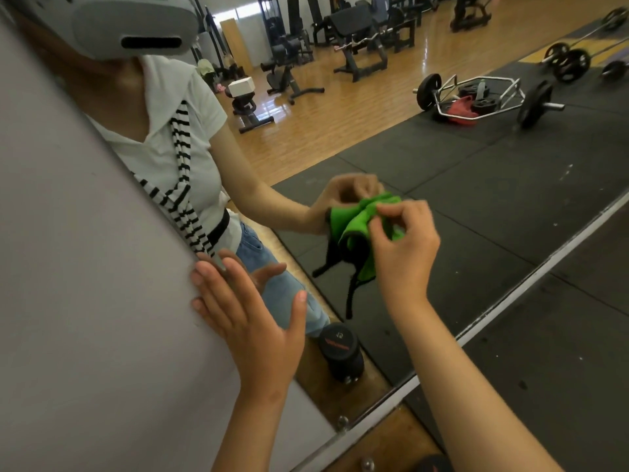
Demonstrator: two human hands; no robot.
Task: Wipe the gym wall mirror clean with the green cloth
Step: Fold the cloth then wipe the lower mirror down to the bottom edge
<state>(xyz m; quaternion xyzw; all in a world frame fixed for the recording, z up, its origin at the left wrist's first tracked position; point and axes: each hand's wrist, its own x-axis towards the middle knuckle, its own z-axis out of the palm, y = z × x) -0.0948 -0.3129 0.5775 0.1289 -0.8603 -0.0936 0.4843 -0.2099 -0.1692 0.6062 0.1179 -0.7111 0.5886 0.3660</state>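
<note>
Across the mirror (pixel 340 137), reflected mats (pixel 476 199), barbells (pixel 483 97).

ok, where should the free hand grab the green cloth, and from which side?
Probably the loose lower corner of the green cloth, coming from the left and below: the right hand pinches the bunched top, and the rest hangs free.
</note>
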